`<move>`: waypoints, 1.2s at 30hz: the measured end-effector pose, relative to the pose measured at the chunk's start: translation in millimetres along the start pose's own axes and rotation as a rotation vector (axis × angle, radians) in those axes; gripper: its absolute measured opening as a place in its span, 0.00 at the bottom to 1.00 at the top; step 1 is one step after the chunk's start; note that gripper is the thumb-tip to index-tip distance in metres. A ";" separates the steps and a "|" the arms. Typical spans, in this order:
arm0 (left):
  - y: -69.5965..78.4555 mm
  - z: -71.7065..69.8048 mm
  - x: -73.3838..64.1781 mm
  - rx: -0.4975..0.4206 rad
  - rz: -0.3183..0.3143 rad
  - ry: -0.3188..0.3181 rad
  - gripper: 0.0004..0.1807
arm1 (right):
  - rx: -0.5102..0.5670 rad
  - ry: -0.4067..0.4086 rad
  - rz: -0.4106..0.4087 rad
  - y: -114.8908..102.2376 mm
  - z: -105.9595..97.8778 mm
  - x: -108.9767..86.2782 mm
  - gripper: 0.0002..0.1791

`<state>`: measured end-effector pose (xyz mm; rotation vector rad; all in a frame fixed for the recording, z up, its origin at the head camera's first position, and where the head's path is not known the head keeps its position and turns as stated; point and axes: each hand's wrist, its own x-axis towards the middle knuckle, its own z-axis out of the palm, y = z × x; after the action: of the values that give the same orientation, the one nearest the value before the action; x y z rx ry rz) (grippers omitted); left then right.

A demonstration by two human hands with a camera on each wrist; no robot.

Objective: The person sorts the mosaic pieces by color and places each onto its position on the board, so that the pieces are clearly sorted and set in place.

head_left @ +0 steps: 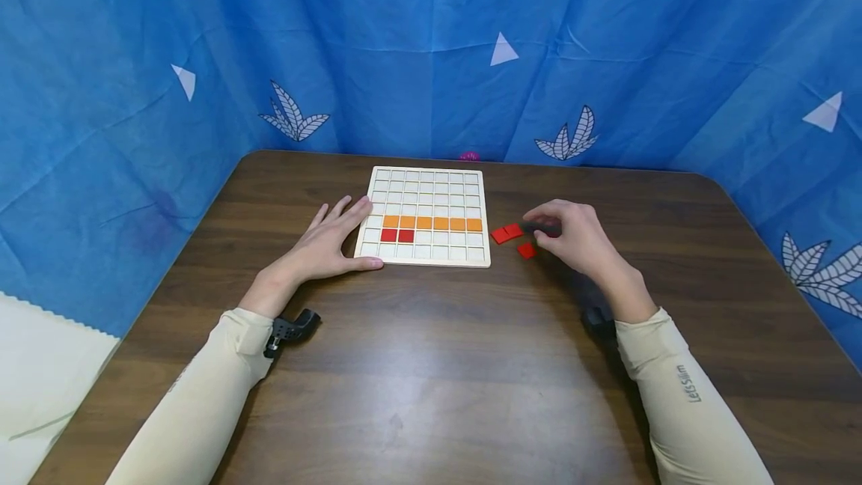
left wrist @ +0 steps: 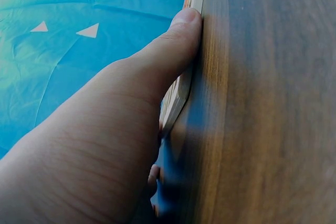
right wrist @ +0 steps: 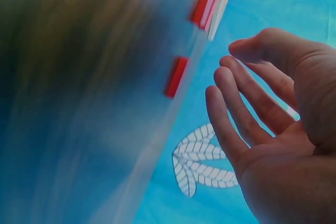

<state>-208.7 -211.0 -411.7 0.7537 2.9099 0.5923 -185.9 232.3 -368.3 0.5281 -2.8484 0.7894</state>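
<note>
A white grid board (head_left: 436,251) lies on the table, with a row of orange tiles (head_left: 441,224) across it and two red tiles (head_left: 397,235) in the row nearer me. My left hand (head_left: 325,245) rests at the board's left side, fingers spread along that edge; its thumb (left wrist: 185,24) lies against the front corner. To the right of the board are three loose red tiles: a touching pair (head_left: 506,233) and a single tile (head_left: 527,250) nearer me. Beside them hovers my right hand (head_left: 575,238), its fingers loosely bent with nothing between thumb and fingertips (right wrist: 227,61).
The brown wooden table (head_left: 404,365) is bounded by a blue patterned cloth (head_left: 431,51) behind and at both sides. Black wrist mounts (head_left: 294,329) sit under both sleeved forearms. A white surface (head_left: 40,373) shows at the lower left.
</note>
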 end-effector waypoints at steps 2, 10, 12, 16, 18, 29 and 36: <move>0.1 0.0 0.4 0.000 0.002 0.000 0.63 | -0.003 -0.019 0.015 5.9 -4.7 -3.4 0.18; 0.7 -1.1 0.7 0.002 0.009 0.010 0.63 | -0.005 -0.140 0.080 26.5 -17.0 -15.9 0.22; 0.7 -1.1 -0.1 0.000 0.005 0.009 0.63 | -0.007 -0.154 0.078 28.6 -16.7 -15.4 0.22; 0.4 -0.7 -0.9 -0.003 0.000 0.009 0.63 | -0.011 -0.151 0.062 28.5 -14.5 -12.9 0.19; 0.3 -0.3 -0.7 -0.004 0.000 0.010 0.63 | -0.025 -0.141 0.049 28.2 -13.5 -12.1 0.17; 0.4 1.7 0.4 -0.010 -0.004 0.005 0.63 | -0.053 -0.059 -0.037 31.2 -8.8 -11.3 0.12; -1.4 3.2 0.2 -0.003 0.001 0.007 0.63 | -0.019 -0.019 -0.032 11.9 2.3 0.7 0.13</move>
<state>-209.0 -210.9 -415.1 0.7541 2.9147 0.6008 -191.1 240.5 -375.7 0.5800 -2.8545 0.7546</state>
